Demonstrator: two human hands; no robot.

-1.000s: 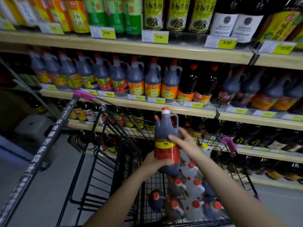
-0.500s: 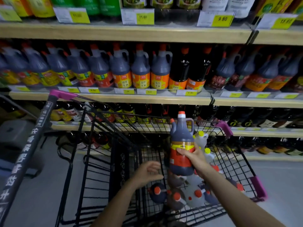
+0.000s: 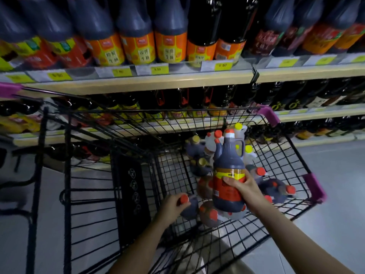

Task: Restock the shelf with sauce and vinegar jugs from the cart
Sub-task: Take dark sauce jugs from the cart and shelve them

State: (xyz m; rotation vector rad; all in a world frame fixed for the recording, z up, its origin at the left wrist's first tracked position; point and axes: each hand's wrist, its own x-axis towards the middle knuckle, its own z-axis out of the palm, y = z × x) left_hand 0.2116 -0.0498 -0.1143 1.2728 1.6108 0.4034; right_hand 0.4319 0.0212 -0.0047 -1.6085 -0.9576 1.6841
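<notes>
Left fingers [image 3: 178,201] now round a carted jug's cap [image 3: 184,198] — right fingers [image 3: 231,181] still gripping the lifted jug [image 3: 227,175].

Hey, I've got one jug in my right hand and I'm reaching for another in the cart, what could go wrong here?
The right hand holds the raised jug by its label, not its handle, so it may slip. The left hand grips only the cap of a second jug, which could loosen or knock neighbouring jugs.
</notes>
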